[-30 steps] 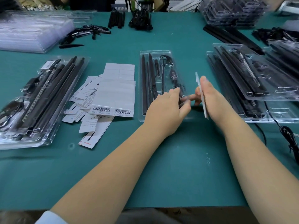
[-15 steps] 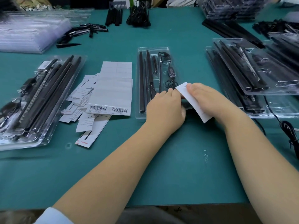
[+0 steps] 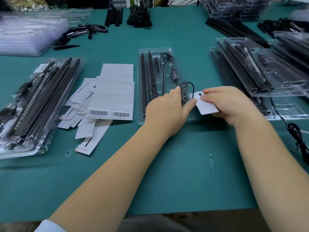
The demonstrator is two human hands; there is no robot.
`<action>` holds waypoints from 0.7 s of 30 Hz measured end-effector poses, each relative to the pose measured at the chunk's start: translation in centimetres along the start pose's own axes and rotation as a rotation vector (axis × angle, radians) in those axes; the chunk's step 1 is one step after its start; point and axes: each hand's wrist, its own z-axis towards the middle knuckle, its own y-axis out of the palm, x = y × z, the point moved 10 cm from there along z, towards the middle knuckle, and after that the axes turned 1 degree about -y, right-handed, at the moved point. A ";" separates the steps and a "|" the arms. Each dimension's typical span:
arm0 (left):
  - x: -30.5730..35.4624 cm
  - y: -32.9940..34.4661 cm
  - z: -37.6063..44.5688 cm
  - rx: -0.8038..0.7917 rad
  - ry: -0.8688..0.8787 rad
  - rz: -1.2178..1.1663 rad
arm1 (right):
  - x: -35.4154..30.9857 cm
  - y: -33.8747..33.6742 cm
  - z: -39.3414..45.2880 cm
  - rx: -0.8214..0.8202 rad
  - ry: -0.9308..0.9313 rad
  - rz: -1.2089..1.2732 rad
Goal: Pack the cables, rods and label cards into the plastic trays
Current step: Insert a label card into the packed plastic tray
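A clear plastic tray [image 3: 167,51] lies in the middle of the green table with black rods [image 3: 143,81] in its left slots and a thin black cable [image 3: 173,73] on its right side. My left hand [image 3: 165,111] is at the tray's near right corner, gripping a coiled black cable bundle [image 3: 184,91]. My right hand [image 3: 229,104] pinches a small white label card [image 3: 206,106] just right of that bundle, over the tray's edge.
Loose label cards and barcode sheets [image 3: 110,96] are piled left of the tray. A filled tray [image 3: 38,104] sits at far left and stacked filled trays [image 3: 260,71] at right. A loose black cable [image 3: 299,141] lies at the right edge. Empty trays [image 3: 28,32] and spare parts line the back.
The card in my right hand has turned from edge-on to flat and come down beside the tray. My left hand has lifted the cable bundle, which now shows above my fingers.
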 end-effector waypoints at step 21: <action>0.1 -0.3 -0.3 0.079 -0.045 -0.014 | -0.6 -0.7 0.9 0.373 -0.150 -0.225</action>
